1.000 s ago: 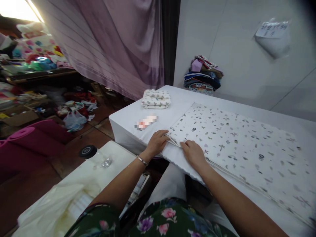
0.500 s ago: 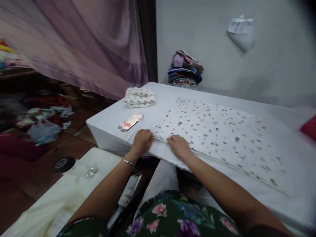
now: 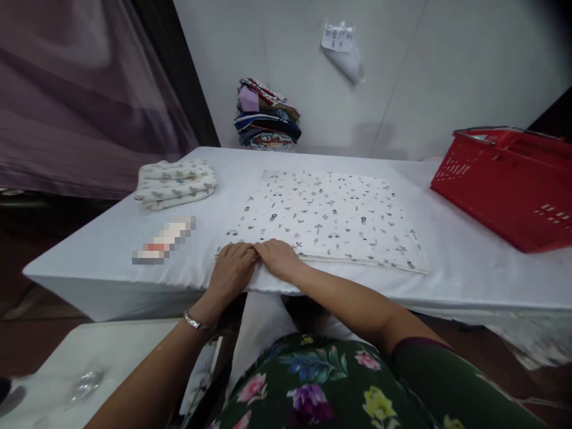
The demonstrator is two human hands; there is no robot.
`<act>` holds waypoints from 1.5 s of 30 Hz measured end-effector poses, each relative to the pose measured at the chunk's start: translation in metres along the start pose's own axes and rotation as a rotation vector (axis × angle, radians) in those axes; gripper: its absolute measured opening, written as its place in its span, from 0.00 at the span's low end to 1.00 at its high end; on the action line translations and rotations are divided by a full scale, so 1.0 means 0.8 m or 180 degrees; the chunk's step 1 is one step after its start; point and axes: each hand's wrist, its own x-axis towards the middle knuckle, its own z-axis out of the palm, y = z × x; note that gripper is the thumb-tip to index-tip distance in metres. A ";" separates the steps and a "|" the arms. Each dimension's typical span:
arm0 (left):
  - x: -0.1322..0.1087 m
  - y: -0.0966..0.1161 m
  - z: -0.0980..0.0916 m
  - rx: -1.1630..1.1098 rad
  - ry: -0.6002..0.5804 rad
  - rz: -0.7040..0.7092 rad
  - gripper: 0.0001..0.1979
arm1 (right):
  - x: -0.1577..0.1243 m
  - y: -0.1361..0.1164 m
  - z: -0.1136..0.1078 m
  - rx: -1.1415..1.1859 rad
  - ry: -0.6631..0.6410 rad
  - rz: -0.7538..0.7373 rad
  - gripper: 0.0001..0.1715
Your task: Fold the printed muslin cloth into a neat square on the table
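Observation:
A white cloth (image 3: 330,214) printed with small rainbows, palms and other motifs lies flat and folded in layers on the white-covered table (image 3: 250,159). At its near left edge, my left hand (image 3: 233,265) is closed on the cloth, palm down. My right hand (image 3: 277,258) is right beside it, its curled fingers also closed on that edge. The fingertips of both hands nearly meet, and the thumbs are mostly hidden. Further left sits a folded bundle of similar printed cloth (image 3: 176,185). Nearer to me lies a flat, blurred-out object (image 3: 164,239).
To the right stands a red plastic basket (image 3: 504,190) with a metal handle. A stack of folded clothes (image 3: 268,116) is at the table's back edge by the wall. A purple curtain (image 3: 89,107) hangs on the left. At lower left is a pale stool-like surface (image 3: 129,345).
My view has turned right, bringing the red basket fully into sight. My right hand has come closer to my left along the cloth's near edge.

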 end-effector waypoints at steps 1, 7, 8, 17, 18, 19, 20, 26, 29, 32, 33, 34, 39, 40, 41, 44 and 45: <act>0.003 0.003 0.004 -0.0050 -0.0001 -0.0041 0.13 | 0.001 0.000 0.000 0.0015 -0.0012 0.0028 0.11; 0.009 -0.002 0.021 -0.0220 0.0047 -0.0255 0.11 | -0.006 0.003 -0.010 0.0021 -0.0173 -0.0009 0.11; 0.008 -0.003 0.022 -0.0230 0.0107 -0.0278 0.11 | -0.013 0.007 -0.014 -0.0016 -0.0183 0.0005 0.12; 0.002 -0.004 0.030 -0.0280 0.0354 -0.0382 0.13 | -0.154 0.090 -0.060 -0.0452 -0.0201 0.0562 0.18; 0.002 -0.005 0.030 -0.0291 0.0363 -0.0385 0.13 | -0.172 0.098 -0.066 -0.0495 -0.0188 0.0628 0.18; 0.002 -0.005 0.030 -0.0300 0.0372 -0.0395 0.13 | -0.190 0.105 -0.071 -0.0534 -0.0158 0.0715 0.18; 0.002 -0.005 0.030 -0.0308 0.0374 -0.0408 0.13 | -0.207 0.111 -0.075 -0.0562 -0.0114 0.0803 0.19; 0.002 -0.004 0.030 -0.0356 0.0298 -0.0491 0.14 | -0.268 0.136 -0.085 -0.0370 0.0375 0.0988 0.17; 0.001 -0.004 0.031 -0.0397 0.0315 -0.0492 0.14 | -0.271 0.142 -0.085 -0.0173 0.0510 0.1008 0.15; 0.001 -0.004 0.031 -0.0483 0.0344 -0.0517 0.14 | -0.264 0.144 -0.087 -0.0032 0.0465 0.1159 0.16; 0.002 -0.004 0.030 -0.0511 0.0350 -0.0527 0.14 | -0.262 0.145 -0.089 -0.0015 0.0441 0.1186 0.16; 0.002 -0.004 0.030 -0.0534 0.0356 -0.0536 0.14 | -0.259 0.146 -0.090 -0.0006 0.0420 0.1188 0.16; 0.002 -0.005 0.029 -0.0568 0.0384 -0.0520 0.14 | -0.252 0.152 -0.094 0.0068 0.0294 0.1105 0.17; 0.002 -0.006 0.029 -0.0572 0.0382 -0.0522 0.14 | -0.251 0.153 -0.095 0.0085 0.0257 0.1119 0.17; 0.003 -0.006 0.029 -0.0579 0.0381 -0.0529 0.13 | -0.250 0.153 -0.097 0.0096 0.0205 0.1136 0.17; 0.003 -0.005 0.029 -0.0612 0.0376 -0.0555 0.13 | -0.246 0.152 -0.103 0.0038 -0.0021 0.1135 0.17; 0.003 -0.005 0.028 -0.0619 0.0378 -0.0561 0.13 | -0.244 0.152 -0.105 -0.0016 -0.0109 0.1103 0.17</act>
